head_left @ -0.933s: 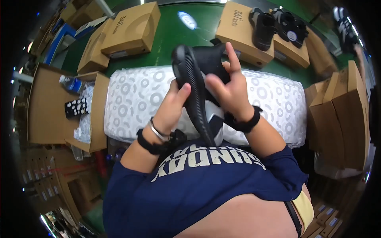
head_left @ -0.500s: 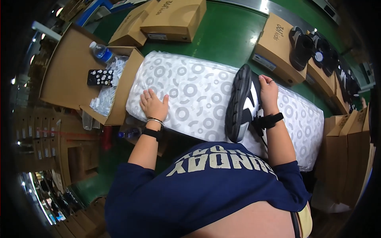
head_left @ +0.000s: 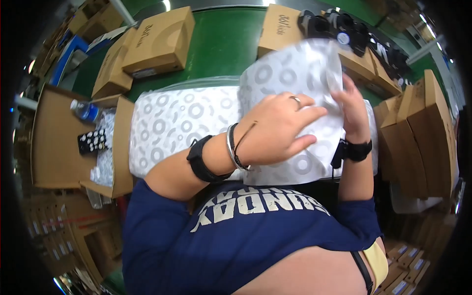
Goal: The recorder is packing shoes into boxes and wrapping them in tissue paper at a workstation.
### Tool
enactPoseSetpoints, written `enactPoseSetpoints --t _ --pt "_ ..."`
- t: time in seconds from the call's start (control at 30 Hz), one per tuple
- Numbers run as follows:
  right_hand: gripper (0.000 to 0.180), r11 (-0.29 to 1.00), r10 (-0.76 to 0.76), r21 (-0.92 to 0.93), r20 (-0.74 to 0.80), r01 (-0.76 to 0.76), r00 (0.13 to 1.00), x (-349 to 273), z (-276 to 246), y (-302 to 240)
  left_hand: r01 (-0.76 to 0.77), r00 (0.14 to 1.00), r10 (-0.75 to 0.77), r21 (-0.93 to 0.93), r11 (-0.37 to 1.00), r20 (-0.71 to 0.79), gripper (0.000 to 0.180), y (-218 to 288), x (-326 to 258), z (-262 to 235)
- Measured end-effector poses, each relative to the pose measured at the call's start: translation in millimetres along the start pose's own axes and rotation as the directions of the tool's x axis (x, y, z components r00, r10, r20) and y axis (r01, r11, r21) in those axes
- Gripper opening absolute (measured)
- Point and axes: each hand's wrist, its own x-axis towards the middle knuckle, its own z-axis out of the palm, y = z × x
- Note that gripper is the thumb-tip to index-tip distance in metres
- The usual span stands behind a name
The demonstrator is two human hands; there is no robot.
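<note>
A sheet of white wrapping paper with grey rings (head_left: 265, 73) is raised and curved over the right part of the paper stack (head_left: 167, 115). My left hand (head_left: 278, 130) reaches across to the right and lies against this sheet, back of the hand up, fingers spread. Beside the sheet's right edge is my right hand (head_left: 355, 110), slightly blurred, its thumb and forefinger apart and the thumb at the paper. The black and white sneaker seen earlier is hidden now. Both wrists carry black straps.
An open carton (head_left: 123, 147) at the left holds small white packets, a bottle (head_left: 87, 111) and a black remote-like object (head_left: 93, 141). Closed shoe boxes (head_left: 160, 42) stand at the back left. Black shoes (head_left: 344, 32) sit on boxes at the back right; upright cartons (head_left: 418, 135) border the right.
My left hand has moved from the stack's left part across to the right. A paper sheet is now lifted and covers where the sneaker was. My right hand's fingers have spread.
</note>
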Motion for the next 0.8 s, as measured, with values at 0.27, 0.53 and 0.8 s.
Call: enactPoseSetpoints --t 0.27,0.53,0.8 --pt "0.064 0.814 -0.422 -0.544 -0.316 0.202 0.850 62.7 -83.2 43.0 0.149 0.874 -0.352 0.504 0.850 0.334 0.059 -60.5 -3.1 74.7" --pt "0.018 0.959 -0.187 -0.249 -0.209 0.133 0.960 170.7 -77.0 -28.3 0.066 0.837 -0.321 0.500 0.864 0.444 0.057 -59.7 3.8 76.3" --pt "0.011 0.020 -0.321 -0.830 0.522 0.557 0.790 -66.9 -12.8 -19.2 0.133 0.891 -0.316 0.479 0.868 0.325 0.064 -74.6 -6.5 82.5"
